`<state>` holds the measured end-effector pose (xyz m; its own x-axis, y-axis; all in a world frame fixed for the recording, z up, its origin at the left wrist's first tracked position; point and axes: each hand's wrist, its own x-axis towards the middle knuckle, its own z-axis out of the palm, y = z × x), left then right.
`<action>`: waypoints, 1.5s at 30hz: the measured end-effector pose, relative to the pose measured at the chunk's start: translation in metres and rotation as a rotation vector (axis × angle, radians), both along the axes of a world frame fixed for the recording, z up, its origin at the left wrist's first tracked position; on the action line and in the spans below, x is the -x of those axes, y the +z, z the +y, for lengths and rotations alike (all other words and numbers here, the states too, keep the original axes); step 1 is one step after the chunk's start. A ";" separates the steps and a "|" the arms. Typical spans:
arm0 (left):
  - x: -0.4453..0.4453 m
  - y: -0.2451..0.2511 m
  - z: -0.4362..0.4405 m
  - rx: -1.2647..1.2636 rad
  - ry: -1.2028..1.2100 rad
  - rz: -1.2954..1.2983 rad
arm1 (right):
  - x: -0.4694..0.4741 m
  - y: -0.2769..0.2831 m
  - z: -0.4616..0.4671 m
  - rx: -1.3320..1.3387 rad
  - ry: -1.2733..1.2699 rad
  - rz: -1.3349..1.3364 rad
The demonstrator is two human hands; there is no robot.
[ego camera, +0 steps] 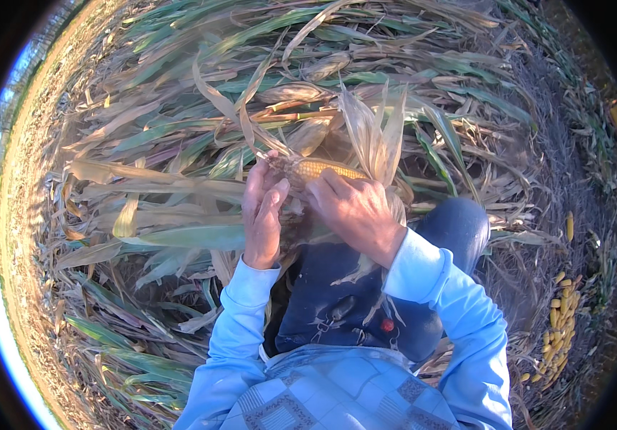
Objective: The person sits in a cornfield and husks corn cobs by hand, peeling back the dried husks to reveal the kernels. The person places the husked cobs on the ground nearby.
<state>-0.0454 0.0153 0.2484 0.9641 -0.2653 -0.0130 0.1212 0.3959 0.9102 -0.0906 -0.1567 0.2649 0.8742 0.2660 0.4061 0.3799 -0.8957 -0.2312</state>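
A partly husked ear of corn lies crosswise before me, its yellow kernels bare along the upper side. My right hand grips the ear from the near side, fingers curled over it. Pale dry husk leaves flare upward at the ear's right end. At the left end, my left hand holds long dry husk strips beside brown silk; its thumb stands somewhat apart and the exact grip is partly hidden. Both hands are above my dark trousers.
Cut corn stalks and leaves cover the ground ahead and to the left. Other ears in husk lie among them. At right, a pile of bare yellow ears rests on the ground, with a single ear farther up. My bent knee rises at right.
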 end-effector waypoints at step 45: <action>-0.005 0.008 -0.005 -0.221 0.020 -0.096 | -0.064 0.018 -0.034 -0.229 0.228 0.602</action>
<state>-0.0401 0.0104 0.2563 0.9687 -0.2473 0.0237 0.0238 0.1877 0.9819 -0.0263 -0.1904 0.2833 0.8977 0.4358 -0.0650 0.2994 -0.7117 -0.6355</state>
